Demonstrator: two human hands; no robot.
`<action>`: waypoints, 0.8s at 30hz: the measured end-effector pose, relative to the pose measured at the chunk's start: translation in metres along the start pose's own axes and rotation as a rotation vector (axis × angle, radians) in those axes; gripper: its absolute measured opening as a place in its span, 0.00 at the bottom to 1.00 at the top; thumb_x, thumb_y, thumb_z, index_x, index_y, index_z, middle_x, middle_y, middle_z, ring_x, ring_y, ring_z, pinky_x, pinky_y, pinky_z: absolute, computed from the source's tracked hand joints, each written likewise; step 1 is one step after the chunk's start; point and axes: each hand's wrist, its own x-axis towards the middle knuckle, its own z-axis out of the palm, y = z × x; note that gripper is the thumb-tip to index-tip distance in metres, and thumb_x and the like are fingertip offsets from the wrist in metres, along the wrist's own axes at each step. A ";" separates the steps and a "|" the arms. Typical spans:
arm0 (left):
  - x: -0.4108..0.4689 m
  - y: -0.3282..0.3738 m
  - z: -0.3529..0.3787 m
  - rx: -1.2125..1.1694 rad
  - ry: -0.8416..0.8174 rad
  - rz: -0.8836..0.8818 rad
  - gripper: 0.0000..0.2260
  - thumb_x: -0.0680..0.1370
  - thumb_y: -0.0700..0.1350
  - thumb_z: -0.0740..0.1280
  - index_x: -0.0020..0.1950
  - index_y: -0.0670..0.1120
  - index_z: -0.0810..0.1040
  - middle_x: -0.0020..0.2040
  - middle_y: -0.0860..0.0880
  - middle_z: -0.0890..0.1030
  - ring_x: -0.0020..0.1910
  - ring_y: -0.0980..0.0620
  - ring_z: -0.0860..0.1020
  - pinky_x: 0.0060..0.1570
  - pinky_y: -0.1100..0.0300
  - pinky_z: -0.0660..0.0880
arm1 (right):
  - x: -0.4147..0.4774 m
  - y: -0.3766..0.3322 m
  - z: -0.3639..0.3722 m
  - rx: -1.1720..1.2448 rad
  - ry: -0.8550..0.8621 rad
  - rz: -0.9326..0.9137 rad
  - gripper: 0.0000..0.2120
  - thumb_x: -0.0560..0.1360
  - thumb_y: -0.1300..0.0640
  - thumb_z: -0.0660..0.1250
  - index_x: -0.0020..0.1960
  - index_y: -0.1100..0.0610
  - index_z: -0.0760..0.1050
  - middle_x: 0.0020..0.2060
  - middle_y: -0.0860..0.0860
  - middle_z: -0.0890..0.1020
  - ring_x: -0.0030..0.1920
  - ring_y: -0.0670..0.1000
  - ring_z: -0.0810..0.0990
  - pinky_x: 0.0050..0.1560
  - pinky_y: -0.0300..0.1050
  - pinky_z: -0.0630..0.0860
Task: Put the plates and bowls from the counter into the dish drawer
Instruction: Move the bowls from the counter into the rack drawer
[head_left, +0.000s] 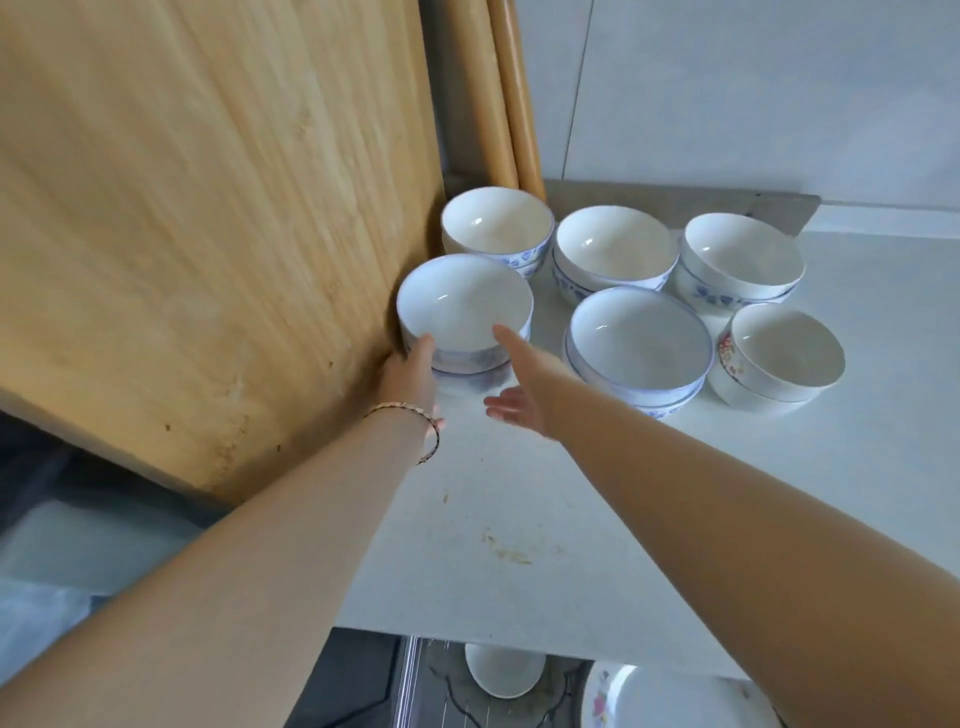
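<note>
**Both hands closing on the nearest stack of bowls**

The person is reaching across the pale white surface (519, 493) with both arms. The left hand (410, 379) is pressing against the near-left side of a short stack of white ceramic bowls with faint blue banding (465, 312), its fingers curled round the wall and mostly hidden, so I cannot tell how firmly they are gripping. The right hand (519, 400) is coming in on the other side, its thumb lying against the stack's rim while the remaining fingers are hanging spread and loose just above the surface, not yet clasping anything.

That stack is standing at the left of the group, hard against a large upright board of light wood (208, 234). Five more stacks of white bowls are waiting behind and to the right: blue-flowered ones (496, 228), (613, 252) and (740, 260) in the back row, a wider blue-rimmed pair (639, 345) in front, and a pair with red flower print (784, 353) at the far right. All are sitting upright, nested in twos or threes, glazed and clean-looking.

Judging by this, the work is only partly done. Below the surface's edge, the open drawer is already holding a small white bowl (501, 675) and a flower-patterned white plate (670, 696). No plates are showing on the surface; six stacks of bowls are still to go.
</note>
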 end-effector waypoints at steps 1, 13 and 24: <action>0.002 0.000 -0.001 -0.001 -0.022 -0.014 0.17 0.76 0.56 0.60 0.64 0.52 0.68 0.55 0.51 0.68 0.58 0.44 0.76 0.55 0.51 0.75 | 0.007 -0.001 0.005 0.026 0.021 0.003 0.25 0.72 0.43 0.65 0.63 0.55 0.66 0.58 0.55 0.73 0.51 0.57 0.79 0.48 0.49 0.81; -0.014 -0.032 -0.013 -0.031 -0.056 -0.021 0.13 0.75 0.50 0.61 0.59 0.52 0.68 0.62 0.49 0.70 0.62 0.44 0.72 0.48 0.51 0.73 | -0.022 0.038 -0.017 0.070 0.048 -0.084 0.18 0.71 0.63 0.61 0.61 0.58 0.71 0.55 0.57 0.77 0.47 0.57 0.80 0.33 0.44 0.82; -0.148 -0.097 -0.050 0.438 -0.461 -0.153 0.24 0.62 0.44 0.63 0.58 0.56 0.68 0.49 0.47 0.78 0.41 0.44 0.82 0.37 0.51 0.81 | -0.159 0.142 -0.126 -0.165 -0.069 0.033 0.20 0.69 0.63 0.62 0.61 0.55 0.73 0.42 0.55 0.81 0.34 0.55 0.83 0.45 0.48 0.83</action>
